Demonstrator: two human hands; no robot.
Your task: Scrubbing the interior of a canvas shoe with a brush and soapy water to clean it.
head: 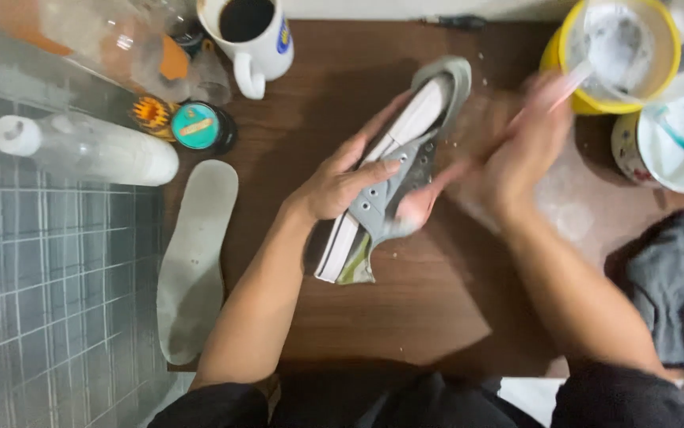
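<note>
A grey canvas shoe [393,170] with a white sole lies tilted on its side over a brown wooden board [405,309]. My left hand [342,178] grips the shoe around its middle, fingers spread along the sole. My right hand [516,150] is blurred with motion beside the shoe's upper and is closed on a thin pink-handled brush [568,83], whose bristle end touches the shoe side. Small white flecks lie on the board near the toe.
A grey insole [193,261] lies at the board's left edge. A lying plastic bottle [88,148], a round teal-lidded tin [197,127] and a white mug [253,36] sit upper left. A yellow bowl [572,55], a white bowl [679,139] and a dark cloth [675,277] are on the right.
</note>
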